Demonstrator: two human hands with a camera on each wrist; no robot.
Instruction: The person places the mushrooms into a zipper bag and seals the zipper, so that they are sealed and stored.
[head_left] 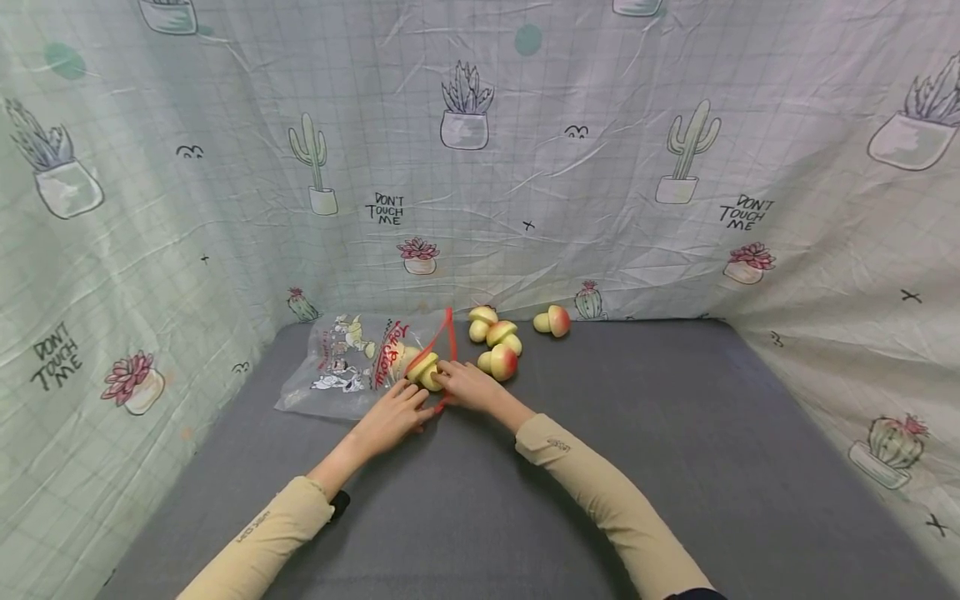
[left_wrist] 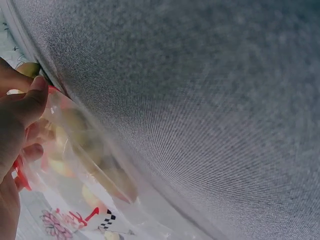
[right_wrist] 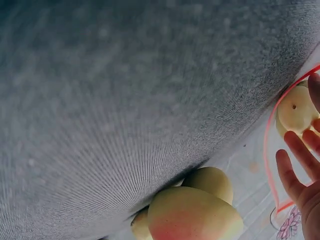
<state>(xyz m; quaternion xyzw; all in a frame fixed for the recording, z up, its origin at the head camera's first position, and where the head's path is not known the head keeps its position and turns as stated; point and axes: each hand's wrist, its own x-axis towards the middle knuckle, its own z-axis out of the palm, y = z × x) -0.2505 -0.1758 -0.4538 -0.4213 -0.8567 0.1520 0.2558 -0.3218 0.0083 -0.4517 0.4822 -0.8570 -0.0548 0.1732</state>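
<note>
Toy mushroom (head_left: pixel 430 378) was right at the mouth of a clear, red-edged bag (head_left: pixel 347 402), right hand (head_left: pixel 471 386) pinching it, left hand (head_left: pixel 392 422) hanging onto the bag's rim. Four more mushrooms (head_left: pixel 502 362) just chilled nearby on the grey worktop (head_left: pixel 637 425).

Soft light — wrist views dimmer, partly blurred.

Left fingers (head_left: pixel 410 398) hold the clear bag (head_left: pixel 309 390) near its mouth; right fingers (head_left: pixel 450 369) touch a yellow mushroom-shaped toy (head_left: pixel 428 377).

Wrist cams nr bag (head_left: pixel 302 395), hd above
</note>
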